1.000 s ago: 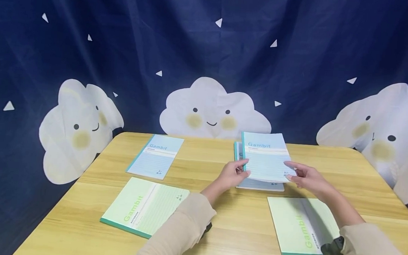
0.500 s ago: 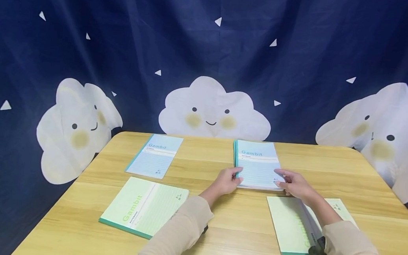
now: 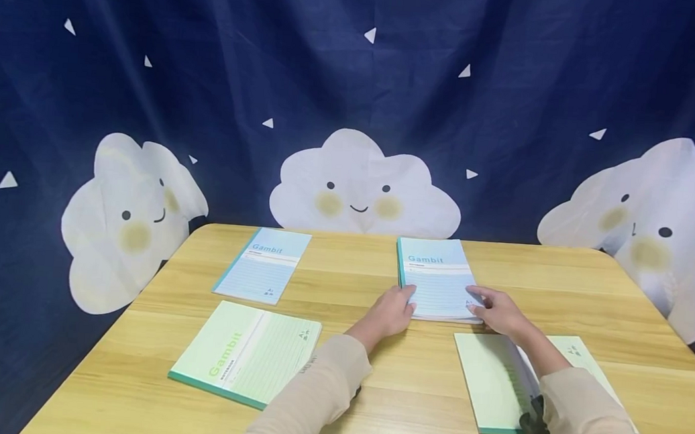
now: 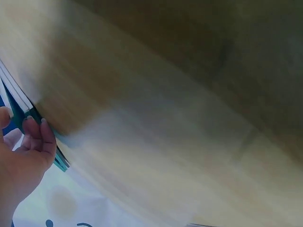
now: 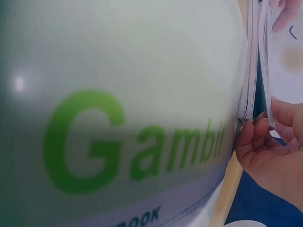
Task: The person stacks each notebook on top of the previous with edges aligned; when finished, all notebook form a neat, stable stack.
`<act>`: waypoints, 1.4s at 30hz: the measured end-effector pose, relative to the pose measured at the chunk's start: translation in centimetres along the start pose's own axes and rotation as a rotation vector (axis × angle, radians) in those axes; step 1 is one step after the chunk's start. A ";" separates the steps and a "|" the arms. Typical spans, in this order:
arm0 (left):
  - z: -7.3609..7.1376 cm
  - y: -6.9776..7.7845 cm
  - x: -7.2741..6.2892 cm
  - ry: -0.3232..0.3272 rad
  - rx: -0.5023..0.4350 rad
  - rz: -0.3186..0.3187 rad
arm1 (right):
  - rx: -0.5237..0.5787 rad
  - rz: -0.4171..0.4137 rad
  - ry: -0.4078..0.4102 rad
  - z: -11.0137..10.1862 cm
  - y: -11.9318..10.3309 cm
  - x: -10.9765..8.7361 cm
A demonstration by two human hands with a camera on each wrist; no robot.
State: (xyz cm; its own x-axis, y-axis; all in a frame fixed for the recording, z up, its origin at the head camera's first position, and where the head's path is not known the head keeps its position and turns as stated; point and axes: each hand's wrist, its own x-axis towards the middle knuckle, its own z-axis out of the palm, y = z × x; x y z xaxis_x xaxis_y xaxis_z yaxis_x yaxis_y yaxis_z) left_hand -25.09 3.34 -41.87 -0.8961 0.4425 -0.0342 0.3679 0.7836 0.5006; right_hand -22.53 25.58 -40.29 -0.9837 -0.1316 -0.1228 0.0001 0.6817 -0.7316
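A stack of blue Gambit notebooks lies at the back, right of centre. My left hand pinches the top notebook by its teal spine at the near left corner. At the near right, thumb above and fingers below, my right hand grips the same notebook's edge. In the right wrist view the top notebook's white page edges stand slightly apart from those beneath, with the right hand on them. The left wrist view shows the left hand curled at the teal spines.
Another blue notebook lies at the back left. Nearer are a green notebook on the left and a green notebook under the right forearm. All lie on a wooden table before a dark blue cloud-print curtain.
Both hands have brought the held blue notebook down and slightly left onto the one below. Its edges now line up more closely with the stack. The other notebooks stay put.
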 end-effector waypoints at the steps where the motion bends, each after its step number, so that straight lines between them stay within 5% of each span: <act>1: 0.0 0.0 0.0 0.001 0.029 -0.002 | -0.021 -0.019 0.001 0.0 0.0 0.0; 7: -0.1 0.0 -0.3 -0.014 0.146 -0.002 | -0.216 -0.129 0.032 0.3 -0.2 0.1; 13: -0.1 0.0 -0.4 -0.041 0.262 0.020 | -0.437 -0.169 0.036 0.8 -0.5 0.2; 19: 0.1 0.1 -0.4 -0.039 0.290 0.011 | -0.533 -0.178 0.015 0.9 -0.5 0.1; 29: 0.3 0.4 -0.5 -0.039 0.257 -0.018 | -0.533 -0.189 0.029 1.0 0.4 0.3; 34: 0.4 0.8 -1.0 -0.018 0.472 0.006 | -0.471 -0.219 0.052 0.7 0.3 -0.1; 38: 0.8 1.6 -2.1 0.039 0.762 0.059 | -0.392 -0.287 0.181 -0.4 0.5 -0.9; 42: 1.1 2.4 -3.6 0.079 0.807 0.192 | -0.309 -0.365 0.274 -1.6 1.3 -2.2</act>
State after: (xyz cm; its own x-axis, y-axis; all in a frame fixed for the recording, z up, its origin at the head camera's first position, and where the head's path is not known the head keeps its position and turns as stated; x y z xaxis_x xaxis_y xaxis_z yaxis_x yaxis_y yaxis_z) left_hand -20.72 4.15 -41.52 -0.8036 0.5917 0.0643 0.5539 0.7830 -0.2831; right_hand -20.67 27.89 -39.85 -0.9207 -0.2352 0.3115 -0.3624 0.8116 -0.4582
